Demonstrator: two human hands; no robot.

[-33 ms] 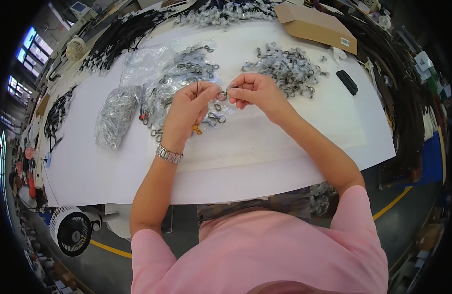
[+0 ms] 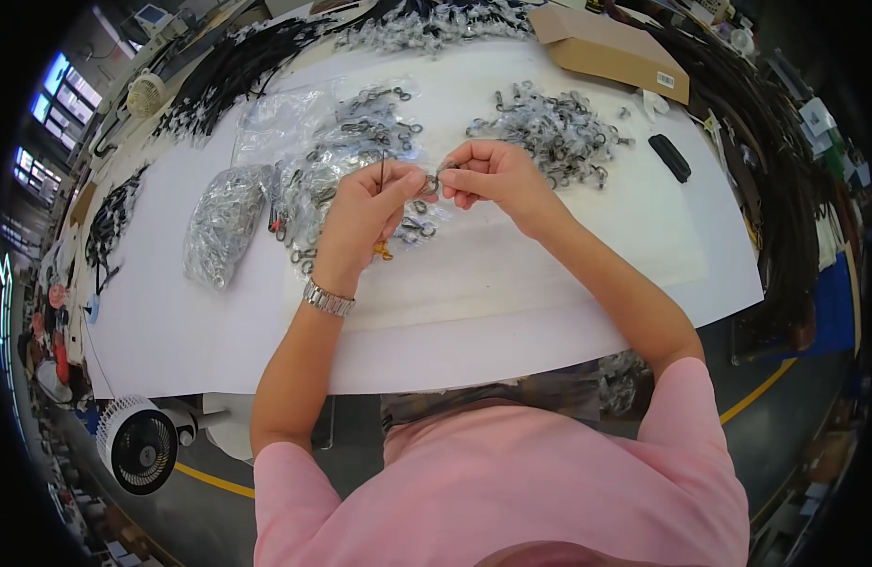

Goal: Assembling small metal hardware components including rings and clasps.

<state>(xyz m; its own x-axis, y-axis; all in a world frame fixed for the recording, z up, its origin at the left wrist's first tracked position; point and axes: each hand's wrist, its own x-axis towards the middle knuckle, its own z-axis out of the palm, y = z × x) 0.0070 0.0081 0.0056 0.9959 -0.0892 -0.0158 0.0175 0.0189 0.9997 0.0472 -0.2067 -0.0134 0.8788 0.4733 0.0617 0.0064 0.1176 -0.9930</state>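
Over the middle of the white table, my left hand [image 2: 365, 203] and my right hand [image 2: 488, 180] meet, fingertips almost touching. Between them is a small metal clasp with a ring [image 2: 431, 184], pinched from both sides; the fingers partly cover it. A thin dark rod [image 2: 381, 170] sticks up from my left hand, its lower part hidden. Just below that hand shows a small orange-yellow piece [image 2: 383, 250], too small to make out. Around and behind my left hand lie many plastic-wrapped metal clasps [image 2: 360, 128]. Another pile of wrapped clasps [image 2: 559, 132] lies beyond my right hand.
A full clear plastic bag of clasps [image 2: 226, 227] stands left of my left hand. At the back are a cardboard box [image 2: 611, 52] and bundles of black straps [image 2: 238, 71]. A black case [image 2: 669, 158] lies at right. A white fan [image 2: 138, 444] stands by the table's near left edge.
Hardly anything differs. The ring between my fingertips has turned slightly, and my left hand has shifted a touch.
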